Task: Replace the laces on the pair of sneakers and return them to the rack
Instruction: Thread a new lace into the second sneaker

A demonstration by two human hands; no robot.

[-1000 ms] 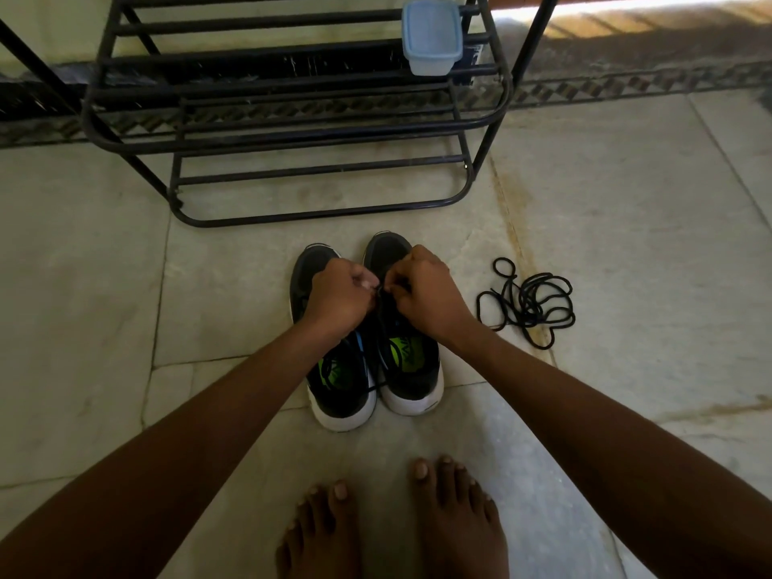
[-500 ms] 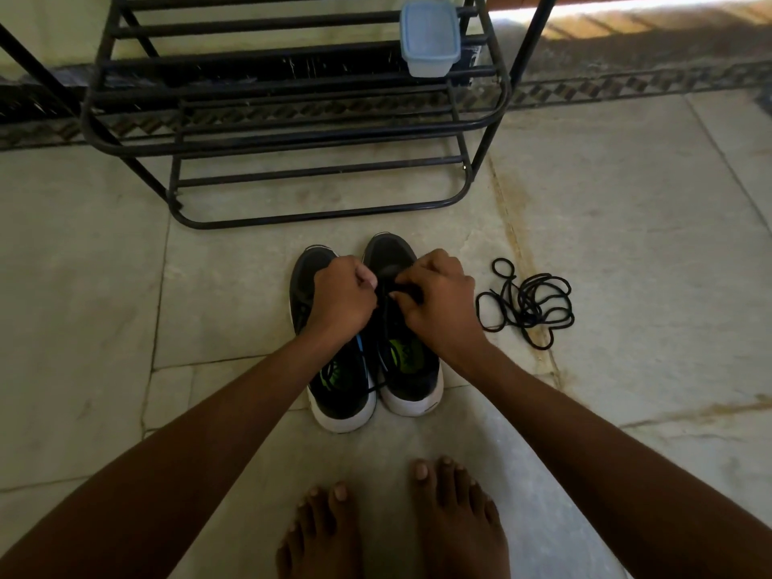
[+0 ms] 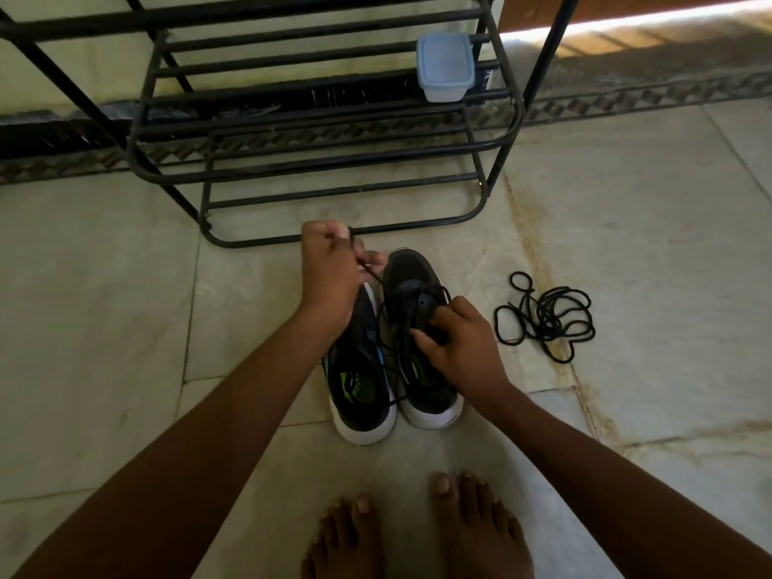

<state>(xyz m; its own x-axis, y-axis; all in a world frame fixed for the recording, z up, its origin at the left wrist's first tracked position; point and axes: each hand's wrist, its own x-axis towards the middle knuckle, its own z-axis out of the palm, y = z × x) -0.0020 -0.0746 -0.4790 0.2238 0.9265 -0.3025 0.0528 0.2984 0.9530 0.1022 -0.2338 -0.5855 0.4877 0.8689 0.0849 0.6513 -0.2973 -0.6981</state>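
Two black sneakers with white soles stand side by side on the floor, the left sneaker (image 3: 360, 390) and the right sneaker (image 3: 411, 286), toes toward the rack. My left hand (image 3: 328, 273) pinches a black lace (image 3: 367, 269) and holds it stretched up and away from the right sneaker, over the left sneaker's toe. My right hand (image 3: 457, 342) grips the right sneaker at its tongue and eyelets. A loose end of the lace trails over the left sneaker's heel. A black metal shoe rack (image 3: 317, 160) stands just beyond the sneakers.
A tangled pile of loose black laces (image 3: 547, 317) lies on the stone floor right of the sneakers. A lidded pale blue plastic box (image 3: 445, 66) sits on a rack shelf. My bare feet (image 3: 417, 532) are at the bottom. A patterned border (image 3: 626, 100) runs behind the rack.
My left hand has pulled away from the right sneaker, up toward the rack, drawing the lace out. My right hand has slid back toward the tongue and holds the sneaker.
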